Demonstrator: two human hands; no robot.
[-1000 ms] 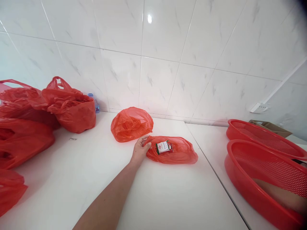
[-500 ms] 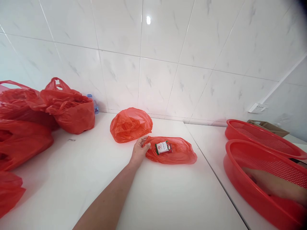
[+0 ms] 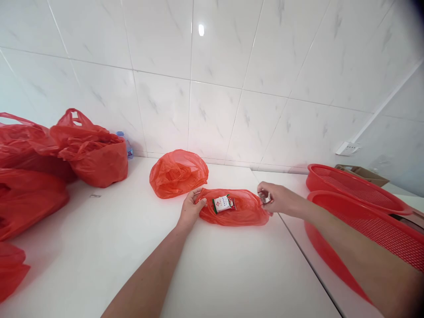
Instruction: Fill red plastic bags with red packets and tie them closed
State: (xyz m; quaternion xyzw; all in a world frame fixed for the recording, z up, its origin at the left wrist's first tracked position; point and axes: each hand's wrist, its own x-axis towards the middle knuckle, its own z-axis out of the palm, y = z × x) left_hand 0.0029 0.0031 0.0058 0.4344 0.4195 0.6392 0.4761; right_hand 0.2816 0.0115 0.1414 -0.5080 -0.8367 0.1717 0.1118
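Observation:
An opened red plastic bag [image 3: 247,216] lies on the white table, its mouth facing up. Inside rest a small white-and-green packet [image 3: 221,203] and, partly behind it, a red one [image 3: 232,204]. My left hand [image 3: 191,207] pinches the bag's left edge between thumb and fingers. At the bag's right end, my right hand [image 3: 276,198] is closed around a small shiny packet [image 3: 266,197], mostly hidden by the fingers. Behind the bag sits another crumpled red plastic bag [image 3: 179,174].
Full red plastic bags [image 3: 96,154] crowd the left side, with a plastic bottle [image 3: 128,145] behind them. Two red mesh baskets [image 3: 356,187] stand on the right, near a cardboard box [image 3: 364,174]. A tiled wall [image 3: 215,119] closes off the back.
My right hand has come out of the near red basket and moved left to the bag's right end, holding a small packet. My left hand keeps its grip on the bag's edge.

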